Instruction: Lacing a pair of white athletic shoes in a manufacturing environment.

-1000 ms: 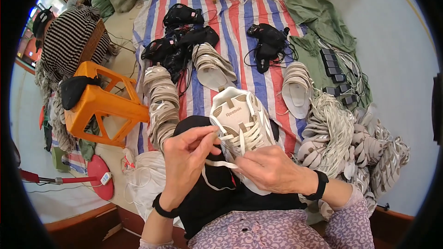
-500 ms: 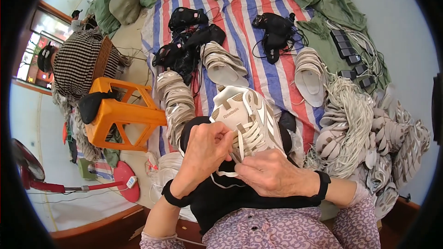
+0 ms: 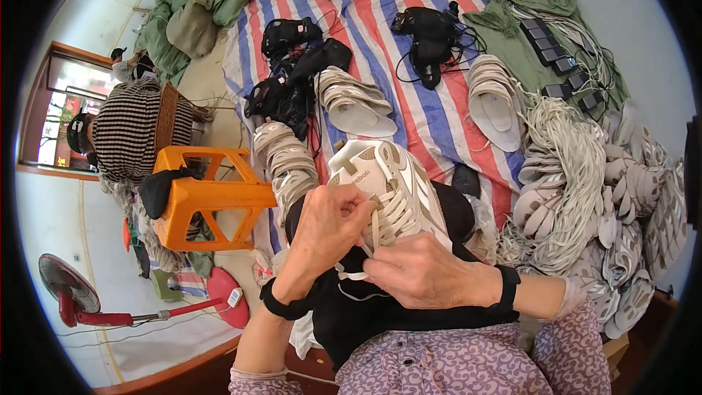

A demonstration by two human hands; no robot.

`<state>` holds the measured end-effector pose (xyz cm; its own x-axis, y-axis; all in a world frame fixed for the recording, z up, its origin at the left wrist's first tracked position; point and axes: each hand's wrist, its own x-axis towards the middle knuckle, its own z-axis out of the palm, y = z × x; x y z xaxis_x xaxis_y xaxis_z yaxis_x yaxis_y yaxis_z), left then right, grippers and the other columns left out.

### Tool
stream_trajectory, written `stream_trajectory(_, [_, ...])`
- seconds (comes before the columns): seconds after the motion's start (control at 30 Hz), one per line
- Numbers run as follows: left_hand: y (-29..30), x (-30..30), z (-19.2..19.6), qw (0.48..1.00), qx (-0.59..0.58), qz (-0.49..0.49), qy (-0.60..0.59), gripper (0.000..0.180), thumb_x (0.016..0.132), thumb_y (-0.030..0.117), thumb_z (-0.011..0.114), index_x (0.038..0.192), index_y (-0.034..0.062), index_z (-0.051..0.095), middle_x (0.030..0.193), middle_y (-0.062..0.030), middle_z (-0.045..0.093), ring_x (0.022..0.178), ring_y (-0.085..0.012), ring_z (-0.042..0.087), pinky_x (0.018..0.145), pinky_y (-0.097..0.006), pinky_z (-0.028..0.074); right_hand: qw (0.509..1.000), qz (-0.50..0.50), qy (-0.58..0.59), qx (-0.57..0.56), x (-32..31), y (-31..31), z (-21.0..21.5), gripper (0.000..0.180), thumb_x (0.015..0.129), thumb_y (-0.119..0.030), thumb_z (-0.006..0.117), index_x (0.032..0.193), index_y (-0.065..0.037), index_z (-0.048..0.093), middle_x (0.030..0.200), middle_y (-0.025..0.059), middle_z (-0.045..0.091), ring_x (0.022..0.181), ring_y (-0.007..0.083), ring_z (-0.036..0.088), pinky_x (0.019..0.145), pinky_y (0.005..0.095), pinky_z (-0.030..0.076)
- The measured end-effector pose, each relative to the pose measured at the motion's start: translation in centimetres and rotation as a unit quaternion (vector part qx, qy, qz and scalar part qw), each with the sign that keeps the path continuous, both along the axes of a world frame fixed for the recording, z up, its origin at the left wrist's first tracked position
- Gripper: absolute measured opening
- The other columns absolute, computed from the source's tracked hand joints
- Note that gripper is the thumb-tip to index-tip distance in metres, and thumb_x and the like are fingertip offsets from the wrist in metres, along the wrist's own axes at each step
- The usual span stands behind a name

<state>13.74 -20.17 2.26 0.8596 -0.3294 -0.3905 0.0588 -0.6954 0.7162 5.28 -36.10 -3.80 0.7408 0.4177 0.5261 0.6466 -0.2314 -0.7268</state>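
Two hands, one shoe: both are busy on the same sneaker upper (image 3: 391,190), which sits on a black cloth (image 3: 380,307) over the person's lap, right in the middle of the view.
Shoe look: white and beige panels, wide flat off-white laces zigzagging up the front, toe pointing away from the person, tongue end close to the hands. No sole that I can make out.
Left hand (image 3: 325,230): fingers pinched shut on the lace (image 3: 374,225) at the near end of the lacing, black band on the wrist.
Right hand (image 3: 420,274): lies across the near edge of the shoe, fingertips closed on the lace end, and a loose bit of it loops out just below the knuckles. Black wristband here too.
Behind the shoe: striped red, white and blue tarp (image 3: 417,80) with rows of stacked beige uppers (image 3: 355,99) and some black pieces (image 3: 431,33).
Person's right: big heap of white laces (image 3: 567,168) and more uppers.
Person's left: orange plastic stool (image 3: 208,197), red floor fan (image 3: 73,300) further out, and a person in a striped top (image 3: 131,132).
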Motion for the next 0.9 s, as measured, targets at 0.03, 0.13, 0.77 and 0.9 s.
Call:
stream_trajectory(0.03, [0.0,-0.2,0.2,0.999,-0.016,0.025,0.015,0.017,0.089,0.008,0.065,0.079,-0.0065,0.066,0.066,-0.0208,0.065,0.056,-0.0356,0.065,0.056,-0.036,0.05,1.0,0.003,0.001,0.005,0.0,0.1,0.0,0.012,0.079,-0.006,0.067,0.081,-0.003,0.055,0.072,0.0088,0.052,0.06,0.0267,0.059,0.053,0.0384,0.049])
stream_trajectory(0.13, [0.1,-1.3,0.9,0.996,0.035,0.0,-0.08,0.018,0.09,0.008,0.065,0.079,-0.0065,0.066,0.065,-0.0201,0.065,0.058,-0.0338,0.066,0.057,-0.037,0.051,1.0,0.003,0.001,0.012,-0.1,0.2,-0.1,0.012,0.079,-0.006,0.067,0.081,-0.003,0.055,0.072,0.0087,0.052,0.061,0.0267,0.06,0.054,0.0383,0.049])
stream_trajectory(0.77, [-0.1,-1.8,-2.6,0.987,-0.016,0.071,-0.146,0.013,0.088,0.006,0.069,0.08,-0.0041,0.065,0.059,-0.0149,0.061,0.051,-0.024,0.062,0.052,-0.034,0.047,0.997,0.055,0.02,-0.053,0.5,-0.9,0.8,0.022,0.076,-0.001,0.066,0.097,-0.001,0.06,0.08,0.0101,0.055,0.065,0.0289,0.062,0.059,0.0398,0.051])
stream_trajectory(0.9, [1.3,-1.9,-2.4,0.987,-0.038,0.062,-0.147,0.014,0.091,0.009,0.065,0.086,-0.0032,0.07,0.063,-0.0191,0.064,0.055,-0.0296,0.066,0.054,-0.038,0.05,0.999,-0.029,0.033,0.02,2.1,-3.3,1.7,0.052,0.074,0.007,0.062,0.125,0.0,0.061,0.094,0.015,0.062,0.077,0.0333,0.067,0.067,0.0418,0.055])
